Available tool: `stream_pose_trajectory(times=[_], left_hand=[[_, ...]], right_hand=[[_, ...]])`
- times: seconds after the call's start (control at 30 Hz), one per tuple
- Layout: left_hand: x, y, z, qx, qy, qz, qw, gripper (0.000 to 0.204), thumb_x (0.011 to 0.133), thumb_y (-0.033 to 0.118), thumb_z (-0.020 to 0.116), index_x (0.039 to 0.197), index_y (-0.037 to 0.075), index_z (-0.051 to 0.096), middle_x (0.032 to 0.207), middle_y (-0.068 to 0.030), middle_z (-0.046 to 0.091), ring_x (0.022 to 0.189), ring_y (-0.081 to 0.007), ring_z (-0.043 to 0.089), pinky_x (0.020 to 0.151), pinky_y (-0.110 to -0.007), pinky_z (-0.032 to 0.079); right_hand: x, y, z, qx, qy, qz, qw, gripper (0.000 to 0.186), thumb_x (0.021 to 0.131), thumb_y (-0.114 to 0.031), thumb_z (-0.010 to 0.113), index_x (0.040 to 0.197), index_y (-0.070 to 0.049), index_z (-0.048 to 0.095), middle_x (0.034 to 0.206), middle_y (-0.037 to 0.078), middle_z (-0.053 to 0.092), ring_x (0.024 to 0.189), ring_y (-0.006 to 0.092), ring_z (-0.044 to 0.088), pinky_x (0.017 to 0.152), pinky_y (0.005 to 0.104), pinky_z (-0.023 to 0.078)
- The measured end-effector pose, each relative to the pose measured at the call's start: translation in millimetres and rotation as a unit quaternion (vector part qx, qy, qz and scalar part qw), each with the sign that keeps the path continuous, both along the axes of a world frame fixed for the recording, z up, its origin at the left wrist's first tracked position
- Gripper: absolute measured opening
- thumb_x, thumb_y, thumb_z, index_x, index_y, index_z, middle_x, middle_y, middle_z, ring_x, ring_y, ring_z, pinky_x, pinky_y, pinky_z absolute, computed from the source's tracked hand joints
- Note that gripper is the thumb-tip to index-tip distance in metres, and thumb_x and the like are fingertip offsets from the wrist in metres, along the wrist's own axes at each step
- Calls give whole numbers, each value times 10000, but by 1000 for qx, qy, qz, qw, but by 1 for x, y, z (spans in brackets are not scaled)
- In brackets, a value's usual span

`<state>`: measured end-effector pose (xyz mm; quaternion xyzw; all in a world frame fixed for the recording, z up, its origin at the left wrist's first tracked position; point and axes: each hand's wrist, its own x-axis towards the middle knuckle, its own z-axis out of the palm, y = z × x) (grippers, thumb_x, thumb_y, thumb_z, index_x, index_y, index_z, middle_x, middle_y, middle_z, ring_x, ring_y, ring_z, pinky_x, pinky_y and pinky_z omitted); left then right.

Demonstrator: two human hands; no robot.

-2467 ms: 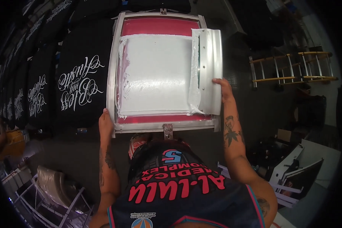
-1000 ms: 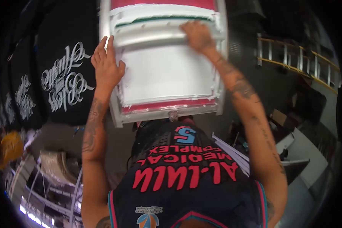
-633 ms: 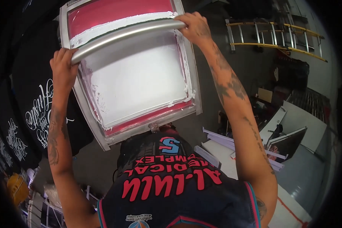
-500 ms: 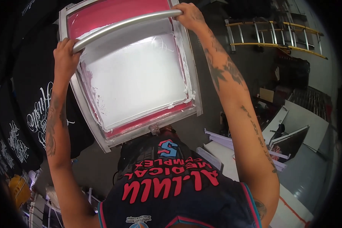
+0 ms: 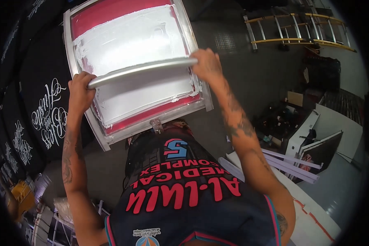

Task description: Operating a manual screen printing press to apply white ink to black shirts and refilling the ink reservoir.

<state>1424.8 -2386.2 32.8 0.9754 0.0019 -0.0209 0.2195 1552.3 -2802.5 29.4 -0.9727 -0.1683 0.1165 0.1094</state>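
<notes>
Pulled squeegee [image 5: 141,69] down from screen's [image 5: 131,37] far end to mid-mesh, toward 6 o'clock. Left hand [image 5: 81,91] clamped fingers on bar's 9 o'clock end, right hand [image 5: 207,65] on 3 o'clock end, likely for even pressure across white ink. Little mesh left before frame's near rail at 6 o'clock. Printed black shirts [image 5: 45,110] lay close at 9 o'clock; open floor [image 5: 250,69] at 3 o'clock.
</notes>
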Motion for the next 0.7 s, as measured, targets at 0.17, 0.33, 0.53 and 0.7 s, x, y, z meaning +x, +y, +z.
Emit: stream_pose_trajectory(times=[0.17,0.33,0.53,0.7], left_hand=[[65,14,-21,70,-89,-76,991,358,702,1,634,1028,122,721,1015,-57,646,1023,-290,585,912,-462,381],[239,-45,-11,103,-198,-240,945,327,682,31,646,970,167,721,1127,-68,642,1168,-282,533,970,-498,365],[318,-88,-2,-78,-195,-423,881,270,751,51,648,975,158,753,1034,-23,667,1133,-244,558,951,-476,369],[320,-122,-23,10,-188,-410,892,207,785,88,657,945,175,757,997,-18,660,1093,-231,568,939,-459,367]], right_hand=[[-99,-9,2,32,-31,-68,997,268,761,-136,679,1025,-129,722,1046,48,693,1033,279,597,880,443,410],[-123,10,-15,35,-59,-165,984,322,791,-153,675,1105,-82,663,1061,92,655,1043,306,595,900,453,415],[-130,40,-16,39,-46,-251,966,323,810,-171,660,1102,-33,643,1080,133,632,1081,337,587,945,473,421],[-145,38,-28,8,-103,-266,959,326,778,-150,658,1065,4,635,1010,176,627,991,397,601,877,494,474]])
